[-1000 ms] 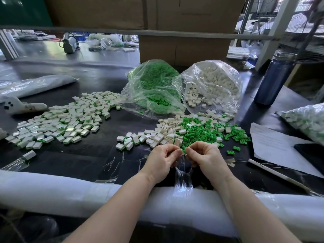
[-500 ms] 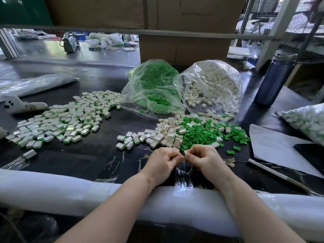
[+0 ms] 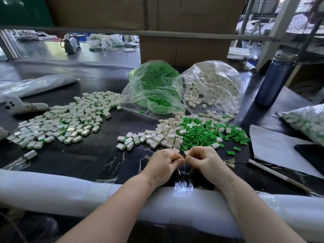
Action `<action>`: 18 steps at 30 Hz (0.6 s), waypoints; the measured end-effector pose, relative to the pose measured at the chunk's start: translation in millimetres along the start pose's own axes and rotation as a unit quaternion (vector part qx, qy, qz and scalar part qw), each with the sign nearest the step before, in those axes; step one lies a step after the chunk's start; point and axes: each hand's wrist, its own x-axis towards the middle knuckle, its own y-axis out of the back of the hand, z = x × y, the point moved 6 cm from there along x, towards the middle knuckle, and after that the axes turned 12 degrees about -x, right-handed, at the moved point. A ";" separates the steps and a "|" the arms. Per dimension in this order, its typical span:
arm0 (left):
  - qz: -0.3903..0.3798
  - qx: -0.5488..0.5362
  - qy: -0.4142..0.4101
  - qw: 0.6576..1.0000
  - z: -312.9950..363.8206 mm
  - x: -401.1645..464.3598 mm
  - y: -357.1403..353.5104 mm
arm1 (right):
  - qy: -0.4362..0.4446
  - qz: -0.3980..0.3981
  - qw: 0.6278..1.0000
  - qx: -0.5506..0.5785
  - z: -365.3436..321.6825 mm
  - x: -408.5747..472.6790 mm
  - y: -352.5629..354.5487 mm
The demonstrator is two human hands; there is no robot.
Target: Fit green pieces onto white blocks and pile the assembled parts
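Green pieces (image 3: 201, 135) and white blocks (image 3: 166, 135) lie mixed in a loose heap on the black table (image 3: 87, 158), just beyond the person's knuckles. Going from the left: the big spread of finished parts (image 3: 59, 123), white with a green edge showing, covers the left of the table, and a smaller run of assembled parts (image 3: 129, 141) trails off the near heap. Behind stand two clear bags, the green bag (image 3: 154, 88) and the white bag (image 3: 212, 88), both open toward the heap.

The left hand (image 3: 163, 165) and right hand (image 3: 208, 163) meet at the table's near edge, fingers curled tight and fingertips pressed together. They appear to pinch one small piece between them, though what it is stays hidden behind the knuckles (most likely a block and its green insert).

To do this step well, the person should probably hold the block steady in one hand, line the green piece up square with its opening, and push straight until it seats flush; a skewed push could jam it or leave it proud. The finished part then likely goes onto the left pile, clear of the loose stock. Farther right sit a sheet of paper (image 3: 277, 148) and a blue bottle (image 3: 275, 79).
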 end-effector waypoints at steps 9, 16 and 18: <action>0.034 -0.066 -0.004 0.997 -1.1 0.6 3.9 | -0.028 0.057 0.994 0.087 1.8 0.4 3.1; 0.049 -0.111 0.014 0.992 -5.8 1.8 2.8 | -0.029 0.078 0.982 0.168 3.8 -0.1 5.1; 0.051 -0.129 0.020 0.990 -6.3 1.7 3.1 | -0.028 0.075 0.982 0.171 3.9 -0.1 4.4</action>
